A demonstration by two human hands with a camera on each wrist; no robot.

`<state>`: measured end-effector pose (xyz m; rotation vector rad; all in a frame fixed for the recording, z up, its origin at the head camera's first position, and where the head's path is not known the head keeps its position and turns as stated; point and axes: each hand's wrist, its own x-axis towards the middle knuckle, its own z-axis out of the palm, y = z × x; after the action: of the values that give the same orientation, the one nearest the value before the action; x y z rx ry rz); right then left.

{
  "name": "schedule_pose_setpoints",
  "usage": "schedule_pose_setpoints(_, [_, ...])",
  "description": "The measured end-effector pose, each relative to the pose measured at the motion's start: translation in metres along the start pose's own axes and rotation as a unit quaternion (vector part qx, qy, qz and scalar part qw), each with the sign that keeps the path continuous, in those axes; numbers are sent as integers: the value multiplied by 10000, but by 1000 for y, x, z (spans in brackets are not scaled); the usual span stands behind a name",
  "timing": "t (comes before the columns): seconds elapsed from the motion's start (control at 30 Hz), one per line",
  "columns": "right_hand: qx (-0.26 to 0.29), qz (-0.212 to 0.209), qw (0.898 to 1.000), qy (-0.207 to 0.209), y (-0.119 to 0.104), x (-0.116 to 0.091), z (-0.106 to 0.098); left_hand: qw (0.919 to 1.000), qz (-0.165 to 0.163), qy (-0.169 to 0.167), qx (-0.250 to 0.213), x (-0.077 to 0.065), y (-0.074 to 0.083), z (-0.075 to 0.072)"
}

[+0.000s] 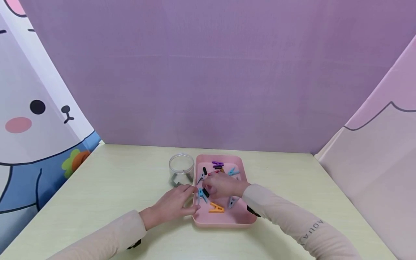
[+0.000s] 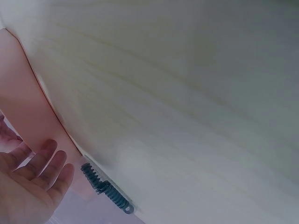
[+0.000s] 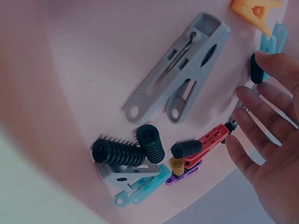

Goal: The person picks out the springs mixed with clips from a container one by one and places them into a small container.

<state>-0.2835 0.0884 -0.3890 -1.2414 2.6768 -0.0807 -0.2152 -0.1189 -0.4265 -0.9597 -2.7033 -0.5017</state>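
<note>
My right hand (image 1: 224, 184) reaches down into a shallow pink tray (image 1: 235, 218). In the right wrist view its fingers are spread and relaxed, and the thumb tip lies right beside a black ribbed cylinder (image 3: 256, 70). Next to that cylinder is a light blue clothespin (image 1: 200, 195). My left hand (image 1: 172, 204) is at the tray's left side, fingers extended over the rim. Close to its fingertips, in the left wrist view, lies a dark green ribbed piece (image 2: 107, 189). A large grey clothespin (image 3: 180, 70) and a yellow clothespin (image 1: 216, 208) lie on the tray floor.
A clear round jar (image 1: 181, 156) stands against the tray's left side with a few dark ribbed pieces in it. Toward the tray's far end lie purple (image 1: 217, 163), red (image 3: 210, 143) and blue clothespins (image 1: 233, 171), among more black ribbed cylinders (image 3: 119, 151).
</note>
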Motion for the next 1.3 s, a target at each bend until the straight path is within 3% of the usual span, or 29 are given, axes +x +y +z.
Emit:
schedule_pose_setpoints(0.8, [-420,-134,9990,-59,-3,3,-1,10000,31,-49,-21,1,0,-1])
schedule_pose_setpoints(1.3, [-327,-173,9992,123,0,3,-3,9998,-60,-165,-4,1,1,-2])
